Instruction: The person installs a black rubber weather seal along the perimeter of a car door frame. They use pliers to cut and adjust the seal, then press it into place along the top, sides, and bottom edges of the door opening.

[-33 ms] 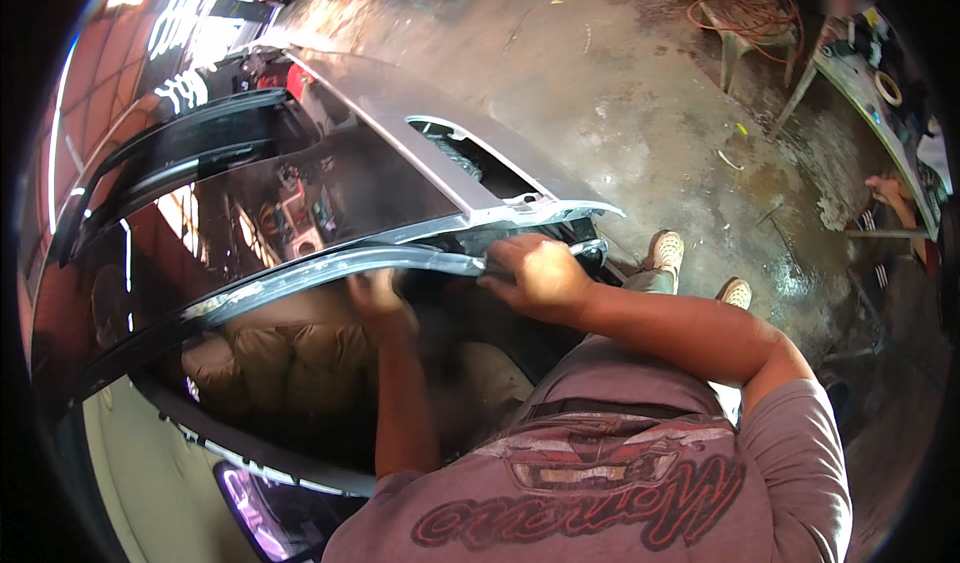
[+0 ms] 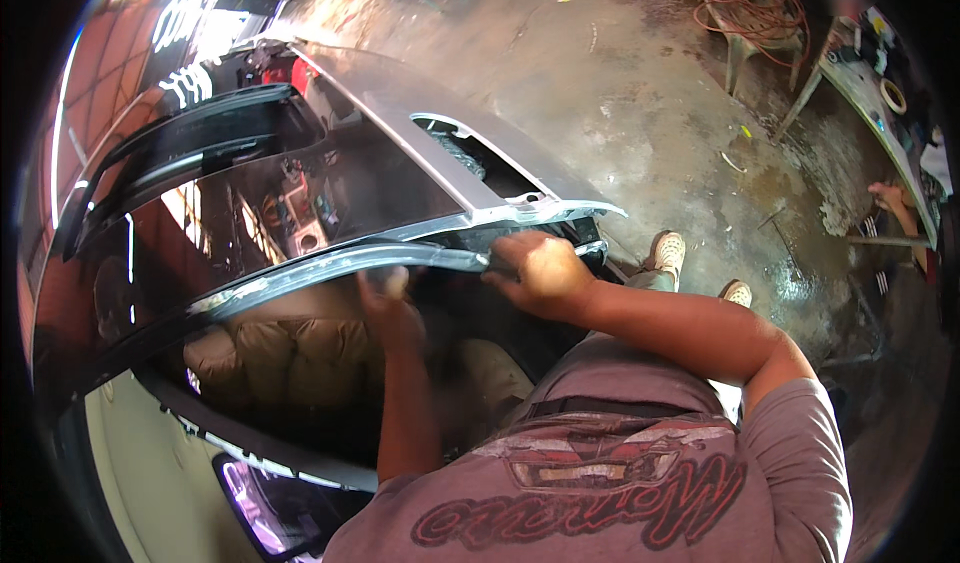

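Observation:
A grey, patchy curved rail point(image 2: 400, 256) runs along the top edge of a car body's opening, beside a dark, glossy panel point(image 2: 365, 178). My right hand point(image 2: 545, 275) is closed at the right end of this rail, its fingers curled in; what lies inside them is hidden. Lower and to the left, my left hand point(image 2: 388, 291) reaches up against the rail's underside. Its fingers are blurred and partly in shadow. Past the rail, a silver-grey body panel point(image 2: 400, 113) has a rounded cutout point(image 2: 455, 153). Tan padded seats point(image 2: 295, 358) show inside the car.
A beige trim panel point(image 2: 125, 463) and a dark-framed mirror-like pane point(image 2: 260, 503) lie at lower left. Wet concrete floor point(image 2: 620, 83) stretches beyond. At right stand a chair with a coiled orange hose point(image 2: 755, 13) and a cluttered table point(image 2: 880, 113), another person's hand point(image 2: 885, 198) beside it.
My left hand has shifted slightly to the right along the rail's underside. My right hand stays at the rail's end, nearly unmoved. The view has shifted a little.

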`<state>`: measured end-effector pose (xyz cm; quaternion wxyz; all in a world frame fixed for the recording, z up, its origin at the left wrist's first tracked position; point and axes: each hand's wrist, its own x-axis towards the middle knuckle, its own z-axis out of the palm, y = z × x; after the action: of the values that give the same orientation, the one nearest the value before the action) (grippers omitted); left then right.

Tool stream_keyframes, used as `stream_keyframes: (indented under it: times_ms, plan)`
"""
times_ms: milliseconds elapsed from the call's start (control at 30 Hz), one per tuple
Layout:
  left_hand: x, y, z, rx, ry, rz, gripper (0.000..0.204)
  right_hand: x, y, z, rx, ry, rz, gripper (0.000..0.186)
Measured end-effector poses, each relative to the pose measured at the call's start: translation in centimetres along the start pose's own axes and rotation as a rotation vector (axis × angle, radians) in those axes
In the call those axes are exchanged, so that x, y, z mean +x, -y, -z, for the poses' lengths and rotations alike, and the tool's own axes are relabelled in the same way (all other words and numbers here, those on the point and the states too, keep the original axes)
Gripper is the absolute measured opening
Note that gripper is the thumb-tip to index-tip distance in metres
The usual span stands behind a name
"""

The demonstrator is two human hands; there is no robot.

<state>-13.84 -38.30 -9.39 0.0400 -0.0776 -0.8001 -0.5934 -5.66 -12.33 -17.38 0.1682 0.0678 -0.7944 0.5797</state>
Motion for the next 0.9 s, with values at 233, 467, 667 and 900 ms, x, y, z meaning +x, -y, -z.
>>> stream_keyframes:
  times_ms: [233,467,667,900]
  plan:
    - [-4.5,-10.4,-10.9,0.462,-0.029,-0.043,0.042,2.6,0.1,5.1,-0.012,0.196,-0.155,0.035]
    - [-2.5,-11.6,-12.5,0.949,-0.184,0.175,0.066,5.3,-0.8,6.6,-0.055,0.254,-0.008,0.032]
    - [-2.4,-9.9,-12.9,0.725,-0.211,0.306,0.071,6.0,-2.4,6.2,-0.057,0.261,0.077,0.033]
    - [-2.2,-8.4,-14.2,0.818,0.171,0.420,0.055,7.1,-4.5,6.4,-0.022,0.293,0.259,0.033]
